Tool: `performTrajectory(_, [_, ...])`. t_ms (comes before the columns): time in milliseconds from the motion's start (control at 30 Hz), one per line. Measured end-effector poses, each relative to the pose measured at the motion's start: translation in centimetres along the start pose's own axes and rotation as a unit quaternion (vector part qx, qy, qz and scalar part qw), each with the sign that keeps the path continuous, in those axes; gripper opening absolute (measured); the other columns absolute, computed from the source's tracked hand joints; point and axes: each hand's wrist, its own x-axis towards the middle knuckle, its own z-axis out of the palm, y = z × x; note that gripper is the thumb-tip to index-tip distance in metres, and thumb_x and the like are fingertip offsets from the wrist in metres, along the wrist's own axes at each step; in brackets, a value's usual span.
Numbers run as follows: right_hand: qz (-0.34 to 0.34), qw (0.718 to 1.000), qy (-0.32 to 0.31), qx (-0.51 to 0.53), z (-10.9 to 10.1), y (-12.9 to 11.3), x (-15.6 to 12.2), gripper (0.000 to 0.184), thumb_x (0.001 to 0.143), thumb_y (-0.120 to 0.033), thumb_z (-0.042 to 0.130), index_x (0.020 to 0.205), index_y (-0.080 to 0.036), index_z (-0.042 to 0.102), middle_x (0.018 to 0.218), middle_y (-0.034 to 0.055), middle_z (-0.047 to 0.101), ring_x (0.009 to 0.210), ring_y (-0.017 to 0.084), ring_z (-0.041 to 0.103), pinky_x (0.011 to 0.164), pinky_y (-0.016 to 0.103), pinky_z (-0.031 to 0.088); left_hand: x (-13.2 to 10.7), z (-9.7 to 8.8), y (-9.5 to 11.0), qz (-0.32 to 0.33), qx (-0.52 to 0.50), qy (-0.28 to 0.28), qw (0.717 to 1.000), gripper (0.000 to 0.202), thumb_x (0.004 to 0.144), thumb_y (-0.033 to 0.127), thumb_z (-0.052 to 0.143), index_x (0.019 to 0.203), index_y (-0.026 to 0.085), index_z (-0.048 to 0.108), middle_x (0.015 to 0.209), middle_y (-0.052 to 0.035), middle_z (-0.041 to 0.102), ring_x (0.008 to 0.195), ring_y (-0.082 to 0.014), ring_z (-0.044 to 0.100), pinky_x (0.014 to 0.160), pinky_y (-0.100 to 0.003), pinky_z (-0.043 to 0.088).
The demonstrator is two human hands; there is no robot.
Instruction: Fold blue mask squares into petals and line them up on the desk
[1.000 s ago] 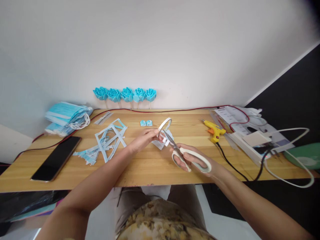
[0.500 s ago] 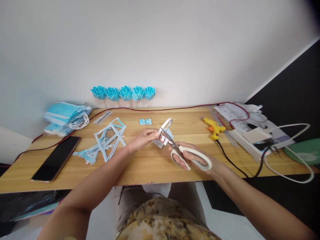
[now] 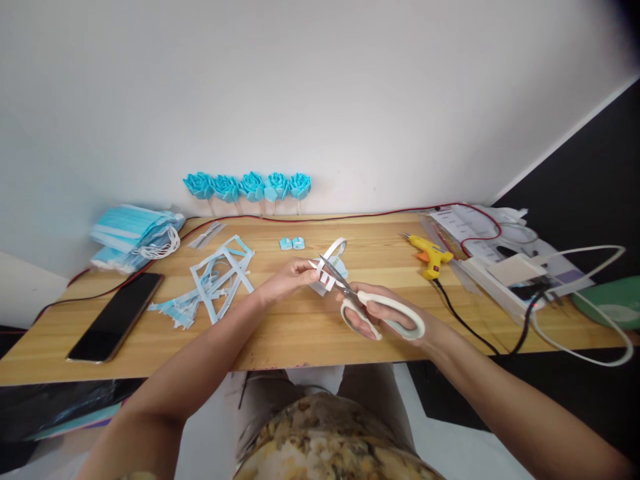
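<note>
In front of me, my left hand pinches the end of a thin white strip that curls up in a loop. My right hand is closed around the cream handles of a pair of scissors. The scissor blades point up and left, parted, and lie across the strip close to my left fingertips. Beneath the blades are small white cut tabs and pale blue pieces, partly hidden. Two small folded blue pieces rest on the wooden table beyond my left hand.
Several blue flowers on sticks stand along the wall. Blue face masks, cut strips and a phone lie on the left. On the right are a yellow glue gun, a white power strip and cables.
The scissor blades have opened wider, one tip now showing beside my left fingers. Both hands stay in nearly the same place; the view shifts slightly.
</note>
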Motion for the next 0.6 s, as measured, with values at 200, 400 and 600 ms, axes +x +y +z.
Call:
performTrajectory(200, [-0.001,1.000,-0.011,0.001,0.01,-0.04,0.05,0.050,0.087,-0.054,0.054,0.117,-0.014,0.050,0.073,0.0004,0.049,0.056,0.009,0.040,0.049,0.022,0.032,-0.14,0.02,0.43,0.018,0.023,-0.031,0.999,0.054,0.073,0.065,0.063,0.081,0.012,0.069,0.087,-0.0104,0.066,0.083,-0.0228,0.061,0.082,-0.035,0.044])
performTrajectory(400, [-0.004,1.000,-0.017,0.005,-0.02,0.05,0.18,0.050,0.087,-0.054,0.054,0.117,-0.013,0.049,0.072,0.0004,0.049,0.056,0.009,0.041,0.049,0.022,0.032,-0.22,-0.02,0.51,0.030,0.037,-0.042,0.998,0.055,0.073,0.067,0.062,0.077,0.013,0.070,0.087,-0.0103,0.066,0.085,-0.0232,0.061,0.083,-0.035,0.044])
performTrajectory(600, [-0.012,1.000,0.002,0.028,0.02,0.43,-0.03,0.046,0.089,-0.052,0.052,0.115,-0.014,0.050,0.067,-0.0017,0.049,0.049,0.007,0.037,0.046,0.021,0.030,-0.10,-0.24,0.22,0.049,0.045,-0.055,0.996,0.058,0.073,0.068,0.061,0.079,0.011,0.071,0.085,-0.0112,0.067,0.084,-0.0238,0.061,0.083,-0.036,0.045])
